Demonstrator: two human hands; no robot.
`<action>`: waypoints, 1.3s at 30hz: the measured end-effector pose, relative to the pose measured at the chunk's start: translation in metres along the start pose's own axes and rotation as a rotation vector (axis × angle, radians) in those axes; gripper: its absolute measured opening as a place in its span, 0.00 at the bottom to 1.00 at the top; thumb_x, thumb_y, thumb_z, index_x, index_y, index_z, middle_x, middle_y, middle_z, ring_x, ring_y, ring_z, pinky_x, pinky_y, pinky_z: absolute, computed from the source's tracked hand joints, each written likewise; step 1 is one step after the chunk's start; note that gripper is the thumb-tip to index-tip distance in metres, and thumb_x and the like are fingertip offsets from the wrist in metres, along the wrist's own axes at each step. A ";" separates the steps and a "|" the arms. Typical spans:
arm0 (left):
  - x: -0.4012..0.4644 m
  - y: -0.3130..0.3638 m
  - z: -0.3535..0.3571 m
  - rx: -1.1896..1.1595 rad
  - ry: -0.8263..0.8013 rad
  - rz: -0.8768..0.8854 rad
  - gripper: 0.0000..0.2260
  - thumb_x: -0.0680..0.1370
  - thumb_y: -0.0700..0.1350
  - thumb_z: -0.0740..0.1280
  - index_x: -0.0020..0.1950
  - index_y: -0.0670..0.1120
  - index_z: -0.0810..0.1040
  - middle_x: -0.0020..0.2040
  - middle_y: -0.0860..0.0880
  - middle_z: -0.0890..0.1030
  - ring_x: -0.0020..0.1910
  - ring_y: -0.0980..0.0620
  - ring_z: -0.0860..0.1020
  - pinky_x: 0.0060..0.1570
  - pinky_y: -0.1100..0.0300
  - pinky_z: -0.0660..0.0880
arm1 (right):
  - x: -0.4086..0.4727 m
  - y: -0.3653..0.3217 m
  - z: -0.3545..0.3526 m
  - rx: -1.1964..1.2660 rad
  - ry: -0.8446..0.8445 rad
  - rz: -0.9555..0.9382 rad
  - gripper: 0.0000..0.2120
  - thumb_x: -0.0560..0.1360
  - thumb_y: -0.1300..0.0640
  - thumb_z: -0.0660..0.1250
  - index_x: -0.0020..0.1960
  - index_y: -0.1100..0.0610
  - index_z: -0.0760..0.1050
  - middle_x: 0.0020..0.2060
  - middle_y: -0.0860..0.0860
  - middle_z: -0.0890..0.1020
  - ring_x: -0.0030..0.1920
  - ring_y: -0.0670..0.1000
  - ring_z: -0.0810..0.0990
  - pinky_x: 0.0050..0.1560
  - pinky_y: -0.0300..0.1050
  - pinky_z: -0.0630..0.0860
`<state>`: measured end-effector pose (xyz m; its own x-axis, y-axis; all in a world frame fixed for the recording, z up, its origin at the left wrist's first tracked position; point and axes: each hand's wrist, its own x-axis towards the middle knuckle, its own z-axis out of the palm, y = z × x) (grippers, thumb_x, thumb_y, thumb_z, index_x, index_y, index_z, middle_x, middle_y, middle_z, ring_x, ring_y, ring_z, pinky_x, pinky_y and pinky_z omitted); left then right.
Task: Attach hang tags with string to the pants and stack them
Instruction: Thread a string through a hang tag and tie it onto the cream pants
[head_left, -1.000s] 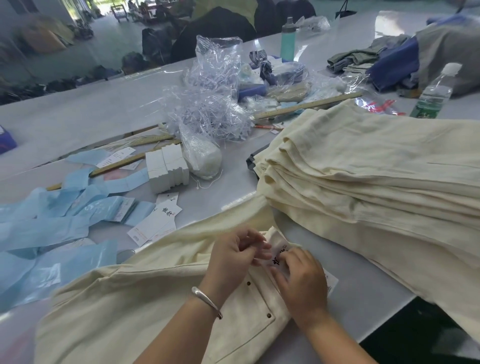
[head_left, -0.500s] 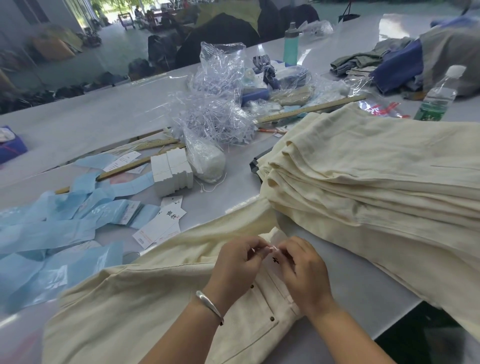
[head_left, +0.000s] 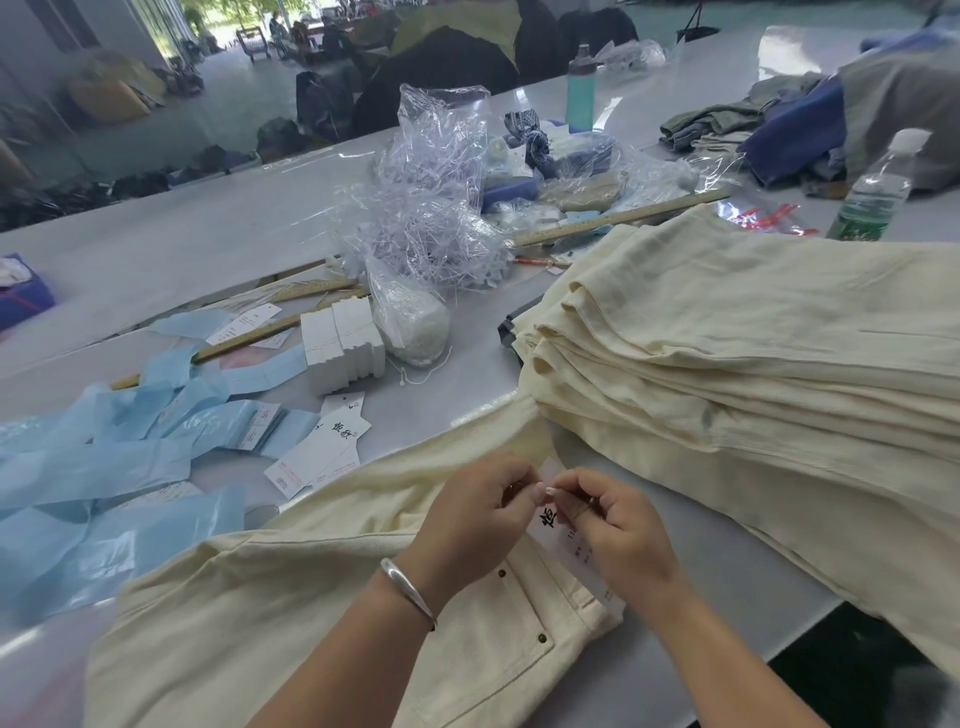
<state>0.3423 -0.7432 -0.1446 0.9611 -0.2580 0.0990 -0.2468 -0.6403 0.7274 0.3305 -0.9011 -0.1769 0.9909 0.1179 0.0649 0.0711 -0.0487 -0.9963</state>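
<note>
Cream pants (head_left: 291, 613): one under two hands pinching one hang tag (head_left: 563, 535).

A: What room is this?

B: A big workroom. A long, pale grey, glossy tabletop (head_left: 171, 249) runs across the view, and daylight glints off it at the far right.

A: And beyond it?

B: A smooth grey floor (head_left: 234, 88) with dark heaps of cloth (head_left: 156, 182) along its edge. At the top, a bright opening (head_left: 249, 10) shows green outside, and a cart (head_left: 254, 44) stands near it. The left wall (head_left: 47, 31) looks grey and blurred.
</note>
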 end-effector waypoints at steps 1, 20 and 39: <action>0.000 0.000 0.000 0.002 -0.005 -0.001 0.06 0.76 0.46 0.67 0.39 0.47 0.78 0.37 0.52 0.76 0.35 0.57 0.70 0.40 0.56 0.70 | 0.000 -0.001 0.000 0.025 -0.005 0.014 0.09 0.77 0.67 0.64 0.42 0.59 0.81 0.31 0.49 0.78 0.32 0.50 0.72 0.33 0.41 0.69; 0.000 0.000 -0.003 -0.031 -0.036 -0.013 0.12 0.76 0.48 0.65 0.33 0.58 0.70 0.34 0.56 0.72 0.34 0.59 0.69 0.37 0.63 0.67 | 0.009 -0.011 -0.007 0.079 -0.203 0.095 0.07 0.78 0.67 0.62 0.46 0.69 0.77 0.33 0.54 0.75 0.35 0.50 0.69 0.37 0.36 0.68; 0.013 -0.004 -0.004 -0.054 -0.110 -0.047 0.13 0.75 0.42 0.67 0.34 0.55 0.71 0.33 0.56 0.71 0.34 0.60 0.68 0.37 0.64 0.66 | 0.014 0.005 -0.005 0.258 -0.233 0.144 0.07 0.78 0.67 0.61 0.45 0.71 0.74 0.34 0.58 0.71 0.35 0.52 0.67 0.37 0.36 0.67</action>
<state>0.3557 -0.7415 -0.1434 0.9512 -0.3083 -0.0091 -0.1918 -0.6144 0.7653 0.3458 -0.9050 -0.1807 0.9340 0.3519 -0.0623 -0.1282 0.1672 -0.9776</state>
